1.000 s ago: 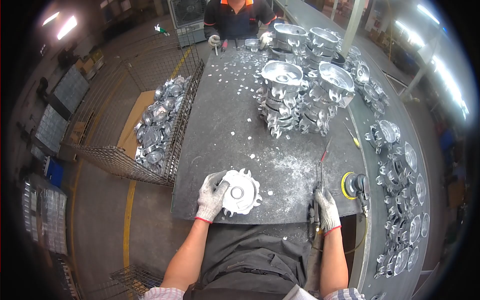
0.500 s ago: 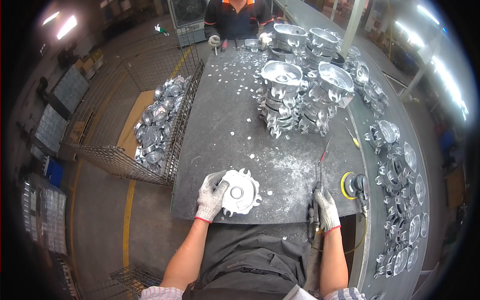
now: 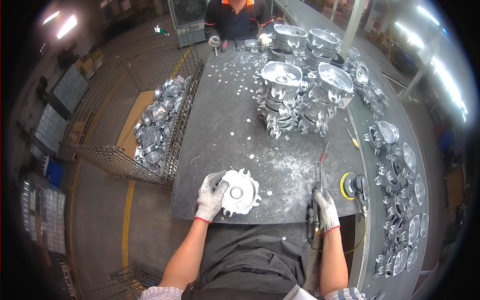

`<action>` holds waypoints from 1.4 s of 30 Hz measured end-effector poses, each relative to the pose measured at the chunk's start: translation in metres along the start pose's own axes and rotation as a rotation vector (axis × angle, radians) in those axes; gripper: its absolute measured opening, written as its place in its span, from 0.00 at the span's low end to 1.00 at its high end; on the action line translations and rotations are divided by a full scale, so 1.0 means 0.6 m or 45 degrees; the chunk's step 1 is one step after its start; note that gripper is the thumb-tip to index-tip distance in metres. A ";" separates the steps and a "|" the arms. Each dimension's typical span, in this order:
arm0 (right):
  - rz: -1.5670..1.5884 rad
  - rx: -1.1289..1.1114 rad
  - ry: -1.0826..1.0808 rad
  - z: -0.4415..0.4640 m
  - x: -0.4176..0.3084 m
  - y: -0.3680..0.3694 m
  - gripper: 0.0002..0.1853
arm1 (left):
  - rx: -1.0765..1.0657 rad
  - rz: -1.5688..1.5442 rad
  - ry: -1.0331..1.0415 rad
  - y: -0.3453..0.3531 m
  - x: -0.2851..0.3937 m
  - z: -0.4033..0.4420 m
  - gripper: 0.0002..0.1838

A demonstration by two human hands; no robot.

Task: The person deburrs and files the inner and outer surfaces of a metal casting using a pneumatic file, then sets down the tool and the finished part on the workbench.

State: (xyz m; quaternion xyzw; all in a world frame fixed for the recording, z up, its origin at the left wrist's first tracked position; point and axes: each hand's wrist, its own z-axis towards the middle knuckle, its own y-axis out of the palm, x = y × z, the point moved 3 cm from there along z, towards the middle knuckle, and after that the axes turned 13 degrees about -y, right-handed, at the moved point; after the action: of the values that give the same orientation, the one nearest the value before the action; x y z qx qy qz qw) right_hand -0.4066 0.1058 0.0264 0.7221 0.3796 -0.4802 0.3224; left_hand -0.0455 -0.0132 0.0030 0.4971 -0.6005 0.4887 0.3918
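My left hand [image 3: 212, 196], in a grey-white knit glove, grips the left rim of a round silver metal casting [image 3: 239, 192]. The casting lies on the dark tabletop near the front edge, with its ring-shaped hub facing up and notched lugs around its side. My right hand [image 3: 326, 206], gloved alike, is closed around a slim dark air tool [image 3: 316, 212] with a brass-coloured fitting at its lower end. A thin rod points away from that hand, close to a red-handled tool [image 3: 323, 156]; whether they touch I cannot tell. Right of the hand lies a disc sander [image 3: 352, 185] with a yellow-edged pad.
Stacked castings [image 3: 281, 95] stand at the back right of the table [image 3: 210, 130]. More castings [image 3: 400, 200] line the belt on the right. A wire cage [image 3: 172, 150] on the left holds castings. Across the table a co-worker [image 3: 239, 22] stands. Metal flakes and a yellow-handled tool [image 3: 355, 142] lie about.
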 end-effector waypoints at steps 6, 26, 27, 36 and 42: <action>0.005 -0.025 -0.005 0.000 0.000 0.000 0.13 | -0.012 -0.021 -0.006 0.000 -0.007 0.003 0.20; 0.010 -0.004 -0.005 0.002 0.005 -0.001 0.11 | 0.000 -0.033 0.010 0.001 -0.006 0.002 0.20; 0.011 -0.004 -0.008 0.002 0.006 -0.002 0.12 | 0.001 -0.028 0.011 0.000 -0.005 0.001 0.20; 0.023 -0.028 0.007 -0.002 0.001 0.000 0.11 | 0.005 -0.031 0.019 0.000 -0.010 0.004 0.19; 0.024 -0.019 -0.012 0.001 0.003 0.001 0.11 | 0.018 0.055 0.048 -0.002 -0.003 0.002 0.20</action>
State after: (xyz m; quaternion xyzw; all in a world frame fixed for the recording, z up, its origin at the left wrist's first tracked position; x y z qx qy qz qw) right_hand -0.4060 0.1057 0.0247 0.7209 0.3749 -0.4777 0.3339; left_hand -0.0437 -0.0137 0.0012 0.4776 -0.6002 0.5104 0.3888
